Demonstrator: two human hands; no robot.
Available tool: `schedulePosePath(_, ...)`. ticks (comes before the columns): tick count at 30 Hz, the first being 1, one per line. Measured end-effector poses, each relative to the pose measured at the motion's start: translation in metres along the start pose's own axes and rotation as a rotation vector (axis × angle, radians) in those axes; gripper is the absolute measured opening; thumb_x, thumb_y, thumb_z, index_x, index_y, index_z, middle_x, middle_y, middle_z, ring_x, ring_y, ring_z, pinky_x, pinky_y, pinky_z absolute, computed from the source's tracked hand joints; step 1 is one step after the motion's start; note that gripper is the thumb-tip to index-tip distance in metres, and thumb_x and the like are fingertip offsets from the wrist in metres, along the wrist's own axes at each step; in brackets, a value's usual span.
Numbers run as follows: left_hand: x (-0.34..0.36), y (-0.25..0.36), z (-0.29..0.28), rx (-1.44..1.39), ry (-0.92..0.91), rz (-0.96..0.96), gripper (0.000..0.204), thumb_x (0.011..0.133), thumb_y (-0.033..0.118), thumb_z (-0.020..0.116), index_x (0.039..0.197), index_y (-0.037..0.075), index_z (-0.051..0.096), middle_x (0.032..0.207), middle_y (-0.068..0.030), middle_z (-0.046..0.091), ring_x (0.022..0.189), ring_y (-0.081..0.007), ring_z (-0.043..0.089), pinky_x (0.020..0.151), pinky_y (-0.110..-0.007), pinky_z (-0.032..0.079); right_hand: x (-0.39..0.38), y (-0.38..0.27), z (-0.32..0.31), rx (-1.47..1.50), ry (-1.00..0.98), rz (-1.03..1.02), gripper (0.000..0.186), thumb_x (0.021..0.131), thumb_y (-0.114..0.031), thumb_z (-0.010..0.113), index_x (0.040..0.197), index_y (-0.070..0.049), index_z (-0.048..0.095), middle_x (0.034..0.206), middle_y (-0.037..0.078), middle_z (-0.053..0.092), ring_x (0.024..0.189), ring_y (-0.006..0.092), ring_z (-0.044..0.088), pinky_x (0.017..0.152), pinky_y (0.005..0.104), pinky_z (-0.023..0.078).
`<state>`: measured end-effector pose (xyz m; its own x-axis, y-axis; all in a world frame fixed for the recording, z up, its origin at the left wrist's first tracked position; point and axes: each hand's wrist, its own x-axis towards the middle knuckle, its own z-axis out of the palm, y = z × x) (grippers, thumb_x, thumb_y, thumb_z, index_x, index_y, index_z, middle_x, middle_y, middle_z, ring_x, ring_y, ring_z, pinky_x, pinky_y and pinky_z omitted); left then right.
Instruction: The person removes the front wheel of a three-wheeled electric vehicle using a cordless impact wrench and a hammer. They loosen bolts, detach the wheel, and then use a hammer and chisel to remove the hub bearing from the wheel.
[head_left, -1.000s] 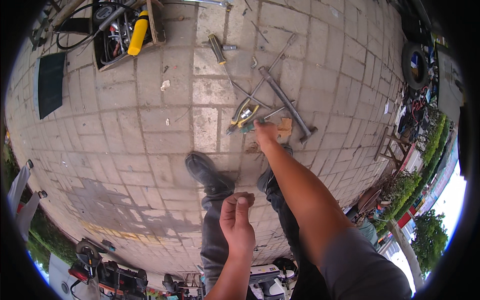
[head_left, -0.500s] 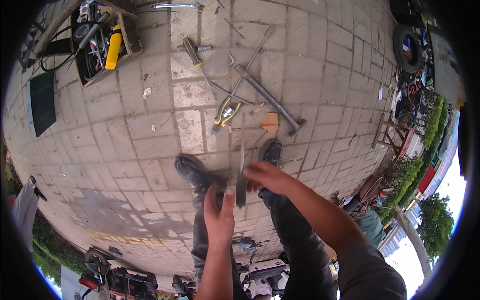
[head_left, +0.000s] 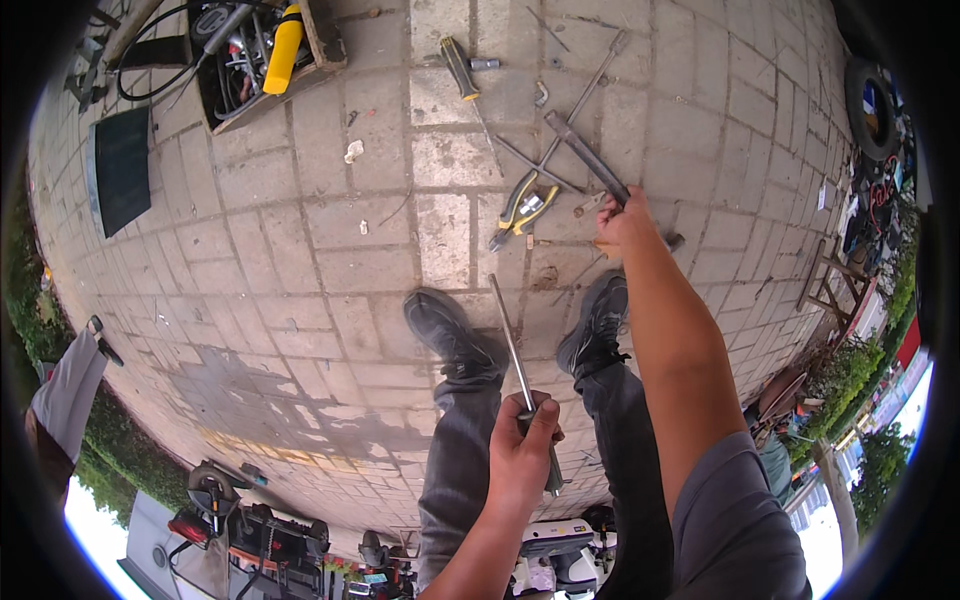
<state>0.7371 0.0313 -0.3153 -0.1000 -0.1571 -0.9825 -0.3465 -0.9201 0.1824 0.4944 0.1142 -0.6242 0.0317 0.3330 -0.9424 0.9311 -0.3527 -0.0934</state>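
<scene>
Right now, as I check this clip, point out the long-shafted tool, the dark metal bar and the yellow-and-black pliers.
Long-shafted tool (head_left: 512,343): head view, middle of its bare shaft.
Dark metal bar (head_left: 586,154): head view, its uncovered upper length.
Yellow-and-black pliers (head_left: 515,203): head view, the left handle.

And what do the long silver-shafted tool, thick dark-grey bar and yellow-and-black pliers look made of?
Long silver-shafted tool: probably polished steel shaft, given its bright shine.
Thick dark-grey bar: likely worn metal, dull and evenly dark.
Yellow-and-black pliers: grey, apparently metal head; coloured grips perhaps plastic or rubber.
</scene>
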Motion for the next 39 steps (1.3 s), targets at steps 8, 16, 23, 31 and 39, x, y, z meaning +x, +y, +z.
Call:
schedulePosePath(8, -0.007, -0.024, -0.025, -0.172, 0.031, 0.191, 0.017, 0.094, 0.019, 0.060, 0.100, 0.003, 0.055, 0.073, -0.0016, 0.053, 0.064, -0.0122, 0.051, 0.060, -0.027, 0.043, -0.105, 0.016, -0.145, -0.493, -0.300, -0.056, 0.023, 0.088, -0.025, 0.051, 0.078, -0.005, 0.047, 0.060, 0.012, 0.052, 0.050, 0.0286, 0.053, 0.050, 0.0452, 0.048)
schedulePosePath(16, -0.178, -0.039, -0.170, -0.332, 0.190, 0.326, 0.052, 0.092, 0.021, 0.062, 0.135, -0.001, 0.043, 0.081, -0.0031, 0.058, 0.070, -0.0107, 0.053, 0.064, -0.026, 0.045, -0.403, 0.002, -0.184, -2.309, -0.247, -0.784, 0.036, 0.072, -0.032, 0.072, 0.075, 0.002, 0.063, 0.058, 0.014, 0.062, 0.052, 0.0248, 0.064, 0.053, 0.0372, 0.051)
schedulePosePath(23, -0.265, -0.078, -0.326, -0.298, 0.691, 0.593, 0.043, 0.089, 0.016, 0.062, 0.131, 0.005, 0.055, 0.085, -0.0086, 0.066, 0.075, -0.0107, 0.058, 0.066, -0.026, 0.048, -0.562, 0.010, -0.163, -2.649, -0.220, -0.948, 0.042, 0.069, -0.033, 0.077, 0.088, 0.003, 0.067, 0.066, 0.011, 0.067, 0.058, 0.0183, 0.065, 0.058, 0.0320, 0.053)
schedulePosePath(31, -0.398, -0.017, -0.488, -1.306, 0.073, 0.652, 0.052, 0.086, 0.000, 0.031, 0.137, -0.004, 0.040, 0.109, -0.0241, 0.062, 0.097, -0.0355, 0.064, 0.085, -0.044, 0.052, -0.702, 0.233, -0.037, -2.704, -0.353, -1.136, 0.034, 0.071, -0.030, 0.076, 0.082, 0.002, 0.068, 0.065, 0.010, 0.066, 0.056, 0.0173, 0.062, 0.055, 0.0314, 0.050)
schedulePosePath(39, -0.440, 0.034, -0.648, -1.344, 0.519, 0.723, 0.061, 0.085, 0.008, 0.066, 0.135, -0.004, 0.033, 0.102, -0.0204, 0.064, 0.087, -0.0264, 0.067, 0.077, -0.037, 0.054, -0.780, 0.554, 0.077, -2.918, -0.697, -1.155, 0.029, 0.071, -0.026, 0.075, 0.079, 0.002, 0.067, 0.063, 0.009, 0.064, 0.054, 0.0168, 0.060, 0.053, 0.0316, 0.048)
